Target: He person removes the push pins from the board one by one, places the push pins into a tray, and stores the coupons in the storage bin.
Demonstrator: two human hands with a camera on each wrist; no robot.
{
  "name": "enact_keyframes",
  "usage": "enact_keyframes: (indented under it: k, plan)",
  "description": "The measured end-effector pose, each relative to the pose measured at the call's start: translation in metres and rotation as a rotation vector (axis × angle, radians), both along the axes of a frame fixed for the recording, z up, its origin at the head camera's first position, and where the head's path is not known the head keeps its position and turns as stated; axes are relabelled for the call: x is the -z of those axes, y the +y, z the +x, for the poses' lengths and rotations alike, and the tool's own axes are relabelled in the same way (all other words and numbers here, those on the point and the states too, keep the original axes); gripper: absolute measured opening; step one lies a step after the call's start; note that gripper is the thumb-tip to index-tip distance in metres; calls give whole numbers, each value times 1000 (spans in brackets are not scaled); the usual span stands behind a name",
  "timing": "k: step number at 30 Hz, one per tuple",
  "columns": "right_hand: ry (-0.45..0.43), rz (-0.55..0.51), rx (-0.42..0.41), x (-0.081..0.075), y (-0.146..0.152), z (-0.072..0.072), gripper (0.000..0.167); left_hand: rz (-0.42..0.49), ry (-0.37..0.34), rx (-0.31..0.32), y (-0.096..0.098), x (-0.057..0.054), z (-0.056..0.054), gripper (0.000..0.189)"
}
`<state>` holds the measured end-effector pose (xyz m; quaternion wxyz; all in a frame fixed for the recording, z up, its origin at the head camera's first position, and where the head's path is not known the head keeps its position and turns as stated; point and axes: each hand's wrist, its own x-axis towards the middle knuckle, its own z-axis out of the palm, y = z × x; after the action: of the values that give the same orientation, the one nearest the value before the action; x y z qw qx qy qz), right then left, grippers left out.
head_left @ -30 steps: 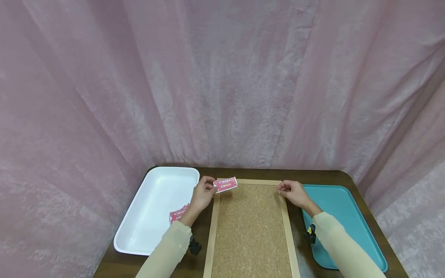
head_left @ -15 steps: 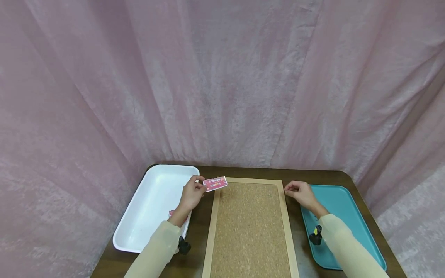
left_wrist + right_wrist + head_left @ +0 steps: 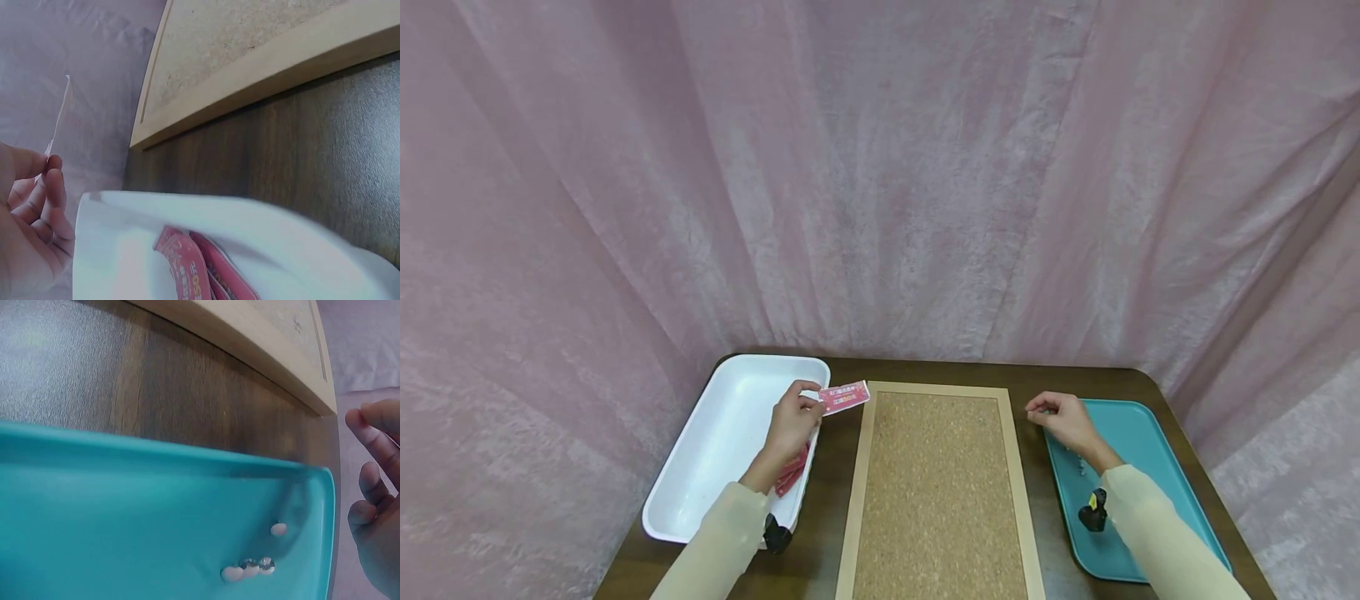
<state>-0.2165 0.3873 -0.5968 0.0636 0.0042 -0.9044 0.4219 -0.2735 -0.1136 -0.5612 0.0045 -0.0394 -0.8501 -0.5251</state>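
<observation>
In the head view, my left hand point(image 3: 792, 425) pinches one end of a pink printed coupon point(image 3: 844, 397). The coupon extends right, over the gap between the white tub point(image 3: 681, 467) and the framed corkboard point(image 3: 943, 492). Edge-on, the same coupon point(image 3: 60, 119) shows in the left wrist view. More red coupons point(image 3: 187, 265) lie in the tub beneath my left wrist. My right hand point(image 3: 1067, 423) hovers by the far left corner of the teal tray point(image 3: 1150, 458), thumb and index fingertips together. Anything between those fingertips is too small or hidden to see.
Several small round thumbtacks point(image 3: 250, 569) with pale or shiny heads lie in the teal tray. The corkboard sits between tub and tray on a dark wooden table point(image 3: 835, 500). A pink curtain point(image 3: 880, 183) hangs behind the table.
My left hand has carried the coupon leftward off the corkboard's top left corner, toward the tub. My right hand has moved right, from the board's top right corner to the teal tray.
</observation>
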Motion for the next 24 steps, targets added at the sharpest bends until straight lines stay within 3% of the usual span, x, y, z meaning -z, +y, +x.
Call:
enact_keyframes:
  k: [17, 24]
  plan:
    - [-70, 60, 42, 7, 25, 12, 8, -77, -15, -70, -35, 6, 4, 35]
    - [-97, 59, 54, 11, 31, 20, 9, -104, -36, -88, -54, 11, 12, 35]
